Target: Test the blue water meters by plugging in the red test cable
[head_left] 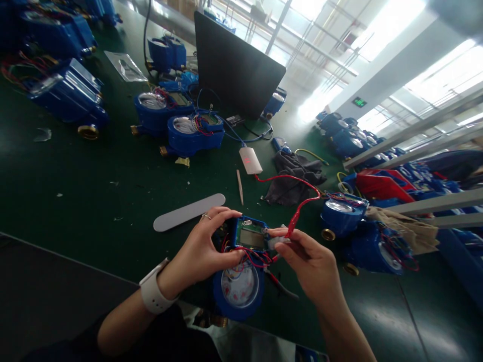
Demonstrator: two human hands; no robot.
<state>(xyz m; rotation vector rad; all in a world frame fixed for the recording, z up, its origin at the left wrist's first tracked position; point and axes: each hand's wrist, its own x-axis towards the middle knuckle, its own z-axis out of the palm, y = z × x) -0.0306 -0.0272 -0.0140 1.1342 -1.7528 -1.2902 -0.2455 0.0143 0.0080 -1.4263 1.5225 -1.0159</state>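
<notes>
A blue water meter [238, 287] with a round dial and an opened square electronics housing lies at the table's front edge. Inside the housing show a green circuit board [248, 227] and a grey display; red and other thin wires loop over the dial. My left hand [209, 247] is closed around the housing, thumb on its near side and fingers on its far side. Between the thumb and fingers of my right hand [307, 259] is a whitish translucent connector [277, 243] on a red cable [293, 221], held against the housing's right side. Its tip is hidden.
The red cable runs to a white box [250, 161] with red lit digits. A grey strip [189, 212], a thin wooden stick [240, 187] and a dark cloth [292, 176] lie nearby. More blue meters [194, 131] stand left and right [341, 213]; a black screen [236, 63] stands behind.
</notes>
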